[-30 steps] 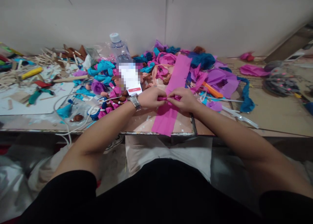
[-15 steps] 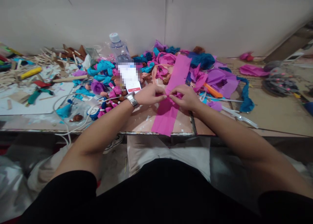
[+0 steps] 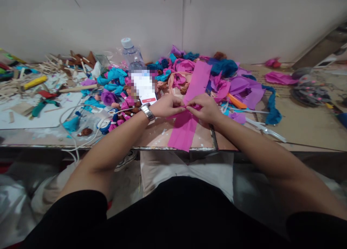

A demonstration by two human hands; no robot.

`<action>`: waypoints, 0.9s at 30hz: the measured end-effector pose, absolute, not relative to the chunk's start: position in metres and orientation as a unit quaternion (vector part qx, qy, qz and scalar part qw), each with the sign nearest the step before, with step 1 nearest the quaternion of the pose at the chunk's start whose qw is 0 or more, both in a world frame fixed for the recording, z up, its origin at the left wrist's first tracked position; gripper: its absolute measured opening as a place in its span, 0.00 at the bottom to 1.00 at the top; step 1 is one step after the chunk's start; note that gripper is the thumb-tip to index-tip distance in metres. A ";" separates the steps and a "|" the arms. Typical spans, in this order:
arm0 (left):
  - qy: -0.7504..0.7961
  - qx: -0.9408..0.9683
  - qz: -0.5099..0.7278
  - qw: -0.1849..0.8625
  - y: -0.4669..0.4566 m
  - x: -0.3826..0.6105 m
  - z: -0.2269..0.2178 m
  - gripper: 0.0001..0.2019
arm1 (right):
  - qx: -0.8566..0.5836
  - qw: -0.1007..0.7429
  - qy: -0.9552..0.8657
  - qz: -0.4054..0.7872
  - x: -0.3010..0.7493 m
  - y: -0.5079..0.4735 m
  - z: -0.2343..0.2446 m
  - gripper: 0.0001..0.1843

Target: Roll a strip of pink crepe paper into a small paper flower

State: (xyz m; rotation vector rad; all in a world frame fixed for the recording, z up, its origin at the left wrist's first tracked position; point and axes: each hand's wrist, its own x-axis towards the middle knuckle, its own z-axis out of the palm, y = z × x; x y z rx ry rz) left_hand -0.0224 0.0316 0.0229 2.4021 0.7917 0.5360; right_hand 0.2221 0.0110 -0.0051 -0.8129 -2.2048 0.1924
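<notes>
A long strip of pink crepe paper (image 3: 182,135) lies slantwise on the table, its near end reaching over the front edge. Above its middle, my left hand (image 3: 168,106) and my right hand (image 3: 205,108) face each other with fingertips almost meeting. Both are closed in a pinch on a small piece of pink crepe paper (image 3: 185,106), which is gathered between the thumbs and fingers. Part of this piece shows under my left thumb; the fingers cover much of the rest. A watch is on my left wrist.
Crumpled pink, purple and blue paper (image 3: 246,89) heaps up behind and beside my hands. A lit phone (image 3: 145,88) leans before a water bottle (image 3: 132,55). Left are pliers (image 3: 42,106), wooden sticks and a white cable; right are an orange cutter (image 3: 236,101) and scissors (image 3: 267,129).
More of the small pink piece shows between my fingertips and below my left thumb. My fingers have shifted slightly; the long strip has stayed in place.
</notes>
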 end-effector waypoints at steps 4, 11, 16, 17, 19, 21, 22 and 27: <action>0.301 0.880 0.213 0.298 0.034 -0.023 0.019 0.17 | -0.331 0.393 -0.855 0.068 0.222 0.010 -0.007 0.09; 0.302 0.864 0.215 0.341 0.036 -0.023 0.019 0.18 | -0.325 0.404 -0.853 0.064 0.221 0.008 -0.008 0.08; 0.309 0.844 0.215 0.381 0.034 -0.023 0.023 0.16 | -0.313 0.395 -0.862 0.052 0.222 0.009 -0.007 0.07; 0.313 0.841 0.213 0.387 0.034 -0.023 0.023 0.15 | -0.311 0.394 -0.863 0.050 0.222 0.008 -0.007 0.08; 0.314 0.840 0.209 0.391 0.034 -0.023 0.024 0.15 | -0.311 0.390 -0.865 0.048 0.222 0.008 -0.006 0.08; 0.308 0.843 0.209 0.390 0.035 -0.023 0.024 0.16 | -0.314 0.380 -0.869 0.051 0.221 0.007 -0.004 0.08; 0.306 0.843 0.210 0.389 0.035 -0.023 0.024 0.17 | -0.317 0.374 -0.870 0.053 0.221 0.006 -0.003 0.09; 0.309 0.846 0.209 0.382 0.038 -0.024 0.022 0.16 | -0.339 0.366 -0.865 0.056 0.220 0.004 -0.001 0.10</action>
